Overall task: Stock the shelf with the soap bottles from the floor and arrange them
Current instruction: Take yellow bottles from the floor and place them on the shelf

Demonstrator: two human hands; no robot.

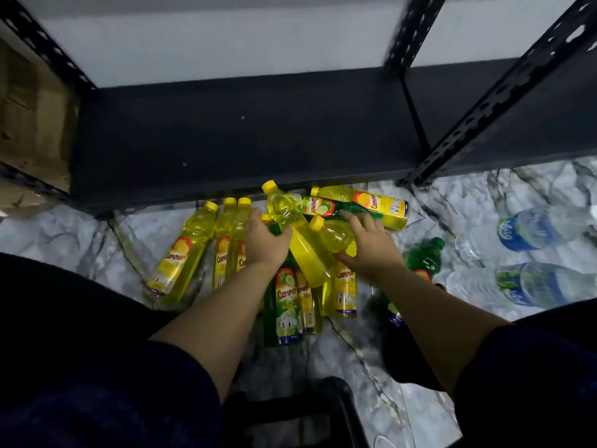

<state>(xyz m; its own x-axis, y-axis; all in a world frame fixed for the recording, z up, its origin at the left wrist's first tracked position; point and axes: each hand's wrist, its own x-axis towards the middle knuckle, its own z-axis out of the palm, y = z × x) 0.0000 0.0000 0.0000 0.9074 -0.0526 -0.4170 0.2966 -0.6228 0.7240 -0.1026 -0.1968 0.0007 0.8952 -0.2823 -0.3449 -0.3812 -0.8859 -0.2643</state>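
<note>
Marble-patterned floor (80,234) fills the lower frame, with the dark shelf (242,137) bare above it; the soap bottles (284,295) lie heaped at centre, none stocked yet. My left hand (263,242) curls around one yellow bottle (298,232); my right hand (371,245) wraps another yellow bottle (334,234) near its shoulder. They look liquid-heavy, smooth plastic and likely slippery, so I'd grip the narrow waist. Labels seem to read "Sammer", though I can't be sure
</note>
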